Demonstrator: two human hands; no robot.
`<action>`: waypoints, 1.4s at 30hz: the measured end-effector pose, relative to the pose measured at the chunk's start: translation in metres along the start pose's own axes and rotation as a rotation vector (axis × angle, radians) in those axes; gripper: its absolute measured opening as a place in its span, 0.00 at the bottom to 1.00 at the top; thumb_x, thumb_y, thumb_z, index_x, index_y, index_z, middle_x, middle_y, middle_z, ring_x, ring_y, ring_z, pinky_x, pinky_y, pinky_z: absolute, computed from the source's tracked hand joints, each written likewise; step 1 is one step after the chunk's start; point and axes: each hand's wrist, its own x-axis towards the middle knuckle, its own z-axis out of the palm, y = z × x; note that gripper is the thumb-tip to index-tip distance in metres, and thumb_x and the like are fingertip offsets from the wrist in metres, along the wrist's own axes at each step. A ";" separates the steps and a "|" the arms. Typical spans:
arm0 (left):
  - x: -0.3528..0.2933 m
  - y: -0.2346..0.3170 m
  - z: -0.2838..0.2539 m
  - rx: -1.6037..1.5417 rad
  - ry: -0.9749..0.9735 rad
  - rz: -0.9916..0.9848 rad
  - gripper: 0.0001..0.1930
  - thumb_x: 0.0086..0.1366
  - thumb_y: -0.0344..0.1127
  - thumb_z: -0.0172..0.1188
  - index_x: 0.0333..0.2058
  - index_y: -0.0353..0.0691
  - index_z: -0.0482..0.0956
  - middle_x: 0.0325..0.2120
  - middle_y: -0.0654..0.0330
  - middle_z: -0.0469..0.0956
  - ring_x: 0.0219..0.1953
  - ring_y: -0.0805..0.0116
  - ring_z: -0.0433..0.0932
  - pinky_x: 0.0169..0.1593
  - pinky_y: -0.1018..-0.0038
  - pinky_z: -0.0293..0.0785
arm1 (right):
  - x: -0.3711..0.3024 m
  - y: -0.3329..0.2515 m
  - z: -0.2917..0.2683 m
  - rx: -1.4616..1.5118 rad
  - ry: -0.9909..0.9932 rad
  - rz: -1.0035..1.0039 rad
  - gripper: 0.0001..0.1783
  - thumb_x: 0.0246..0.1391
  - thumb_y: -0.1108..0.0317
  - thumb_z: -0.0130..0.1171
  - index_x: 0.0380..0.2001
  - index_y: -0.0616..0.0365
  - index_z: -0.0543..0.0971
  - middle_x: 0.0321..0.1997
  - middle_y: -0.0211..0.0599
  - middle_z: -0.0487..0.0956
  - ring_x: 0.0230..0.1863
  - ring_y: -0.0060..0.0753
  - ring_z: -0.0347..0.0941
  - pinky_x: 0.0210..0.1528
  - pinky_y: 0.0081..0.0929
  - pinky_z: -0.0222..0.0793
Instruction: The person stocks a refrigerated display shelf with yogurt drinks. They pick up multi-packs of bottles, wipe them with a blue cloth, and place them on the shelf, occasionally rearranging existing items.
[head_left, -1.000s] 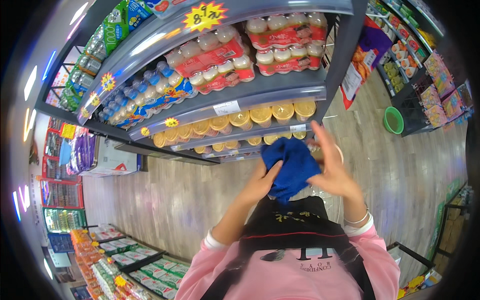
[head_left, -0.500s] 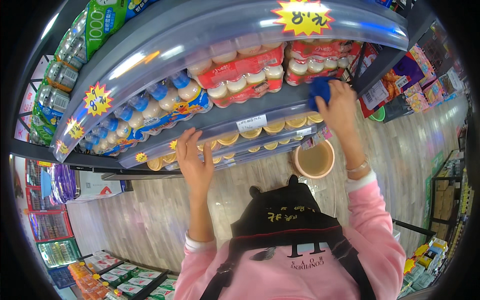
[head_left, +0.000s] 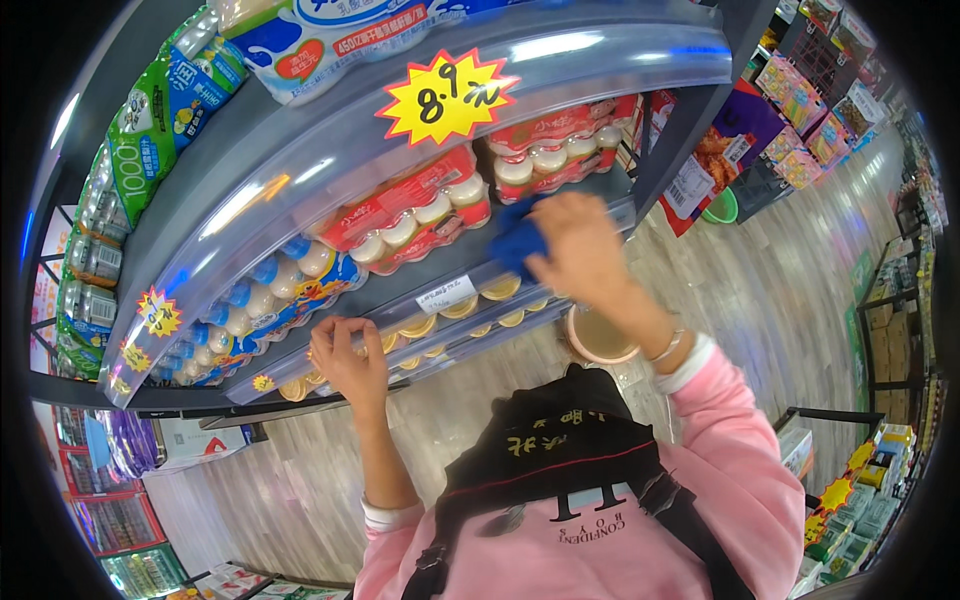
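Observation:
In my right hand (head_left: 585, 247), a bunched blue cloth (head_left: 518, 238) presses against the grey shelf (head_left: 415, 272) near its front edge, below the red-wrapped packs of bottles (head_left: 425, 222). The hand is slightly smeared by motion. My left hand (head_left: 350, 362) rests at the clear price strip (head_left: 385, 338) along the same shelf's front, its fingers bent but apart and holding nothing. Close by stand small bottles with blue caps (head_left: 265, 270) in printed wrap. Gold-lidded jars (head_left: 418, 327) show on the shelf beneath.
Below the shelf's right end, a round tub (head_left: 600, 335) of murky water stands on the wood-look floor (head_left: 700, 300). Overhead, a clear rail (head_left: 300, 150) carries a yellow starburst price tag (head_left: 448, 97). A dark upright post (head_left: 690, 130) bounds the shelf at right.
My right hand and the blue cloth have moved left along the shelf. My left fingers have bent more at the strip. The view has shifted, bringing white-and-blue packs into sight above.

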 end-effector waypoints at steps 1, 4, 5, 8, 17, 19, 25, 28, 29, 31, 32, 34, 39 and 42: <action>-0.001 -0.001 0.005 -0.008 0.004 0.016 0.05 0.55 0.34 0.62 0.28 0.42 0.77 0.36 0.57 0.71 0.43 0.56 0.69 0.48 0.61 0.61 | -0.001 0.017 -0.019 -0.126 -0.071 0.113 0.18 0.31 0.62 0.64 0.28 0.60 0.76 0.32 0.41 0.74 0.39 0.44 0.70 0.45 0.39 0.63; 0.000 -0.001 0.010 -0.016 0.013 0.034 0.05 0.55 0.34 0.61 0.29 0.41 0.76 0.37 0.56 0.70 0.43 0.54 0.69 0.48 0.60 0.61 | -0.008 0.056 -0.038 -0.341 -0.149 0.177 0.13 0.36 0.63 0.62 0.26 0.58 0.76 0.29 0.38 0.75 0.38 0.39 0.71 0.40 0.33 0.65; -0.001 0.000 0.008 -0.021 0.007 0.023 0.05 0.55 0.34 0.60 0.29 0.41 0.76 0.37 0.55 0.70 0.43 0.54 0.69 0.48 0.60 0.61 | -0.010 0.057 -0.038 -0.405 -0.170 0.103 0.11 0.38 0.64 0.61 0.26 0.57 0.76 0.29 0.36 0.75 0.38 0.37 0.71 0.40 0.31 0.65; 0.000 0.003 0.008 -0.037 -0.004 0.042 0.05 0.56 0.34 0.60 0.29 0.40 0.76 0.37 0.54 0.70 0.43 0.53 0.69 0.48 0.60 0.61 | -0.010 0.059 -0.035 -0.588 -0.313 0.055 0.06 0.41 0.67 0.58 0.25 0.55 0.76 0.29 0.34 0.75 0.39 0.34 0.71 0.41 0.29 0.64; -0.006 -0.004 0.009 -0.069 0.053 0.055 0.05 0.56 0.33 0.60 0.29 0.39 0.76 0.36 0.54 0.70 0.43 0.53 0.69 0.47 0.60 0.61 | 0.022 0.055 -0.134 -0.890 0.153 -0.113 0.21 0.44 0.66 0.52 0.45 0.50 0.78 0.52 0.26 0.72 0.55 0.31 0.65 0.56 0.31 0.60; -0.003 0.000 0.009 -0.079 0.048 0.057 0.05 0.56 0.33 0.60 0.29 0.39 0.76 0.36 0.54 0.70 0.42 0.54 0.69 0.46 0.60 0.61 | 0.003 0.065 -0.114 -0.872 0.087 -0.114 0.22 0.44 0.66 0.52 0.46 0.52 0.77 0.53 0.25 0.71 0.56 0.31 0.63 0.55 0.32 0.61; -0.001 0.000 0.003 -0.147 -0.001 0.078 0.04 0.56 0.31 0.61 0.29 0.39 0.76 0.35 0.55 0.70 0.41 0.56 0.69 0.45 0.62 0.62 | -0.046 0.071 -0.065 -0.414 0.050 0.030 0.21 0.39 0.74 0.55 0.42 0.54 0.78 0.48 0.31 0.73 0.52 0.37 0.67 0.53 0.35 0.64; -0.003 -0.007 -0.004 -0.142 0.000 0.091 0.04 0.56 0.30 0.61 0.29 0.38 0.77 0.34 0.54 0.70 0.40 0.55 0.70 0.45 0.63 0.64 | -0.015 0.052 -0.105 -0.397 0.445 -0.032 0.21 0.37 0.74 0.59 0.40 0.52 0.80 0.43 0.36 0.77 0.48 0.41 0.71 0.53 0.37 0.65; -0.001 -0.007 -0.003 -0.155 0.017 0.094 0.04 0.55 0.30 0.61 0.29 0.38 0.77 0.34 0.54 0.70 0.40 0.55 0.70 0.44 0.63 0.64 | -0.002 0.054 -0.119 -0.505 0.575 -0.067 0.20 0.39 0.73 0.61 0.41 0.51 0.80 0.47 0.36 0.76 0.51 0.41 0.70 0.55 0.37 0.64; 0.000 -0.006 0.000 -0.172 0.027 0.088 0.04 0.54 0.30 0.61 0.28 0.39 0.77 0.34 0.54 0.71 0.39 0.55 0.70 0.42 0.62 0.64 | 0.020 0.048 -0.136 -0.598 0.585 0.009 0.21 0.42 0.72 0.61 0.45 0.48 0.80 0.50 0.34 0.75 0.54 0.42 0.68 0.55 0.36 0.63; 0.000 -0.006 0.002 -0.183 0.025 0.089 0.04 0.54 0.30 0.62 0.29 0.39 0.77 0.34 0.54 0.71 0.39 0.54 0.70 0.42 0.62 0.64 | 0.018 0.056 -0.126 -0.568 0.579 0.008 0.22 0.42 0.73 0.60 0.45 0.47 0.80 0.51 0.33 0.74 0.54 0.42 0.68 0.55 0.36 0.64; 0.000 -0.005 0.003 -0.190 0.014 0.057 0.04 0.54 0.30 0.62 0.29 0.39 0.78 0.35 0.54 0.72 0.40 0.54 0.70 0.45 0.62 0.65 | 0.001 0.068 -0.098 -0.540 0.474 0.029 0.23 0.40 0.75 0.59 0.44 0.47 0.80 0.53 0.33 0.73 0.54 0.43 0.67 0.55 0.37 0.64; -0.013 -0.001 -0.014 -0.205 0.018 0.045 0.07 0.56 0.30 0.61 0.35 0.40 0.78 0.47 0.52 0.70 0.49 0.54 0.68 0.52 0.62 0.64 | -0.080 0.048 -0.036 -0.106 0.104 0.322 0.29 0.32 0.84 0.54 0.44 0.53 0.77 0.49 0.39 0.71 0.53 0.47 0.66 0.57 0.38 0.63; -0.035 -0.008 -0.024 -0.263 0.091 -0.020 0.10 0.58 0.29 0.59 0.39 0.40 0.78 0.51 0.50 0.68 0.53 0.53 0.66 0.56 0.62 0.63 | -0.096 0.034 -0.031 0.171 0.363 0.498 0.30 0.32 0.84 0.55 0.45 0.55 0.75 0.49 0.44 0.70 0.54 0.49 0.65 0.58 0.36 0.62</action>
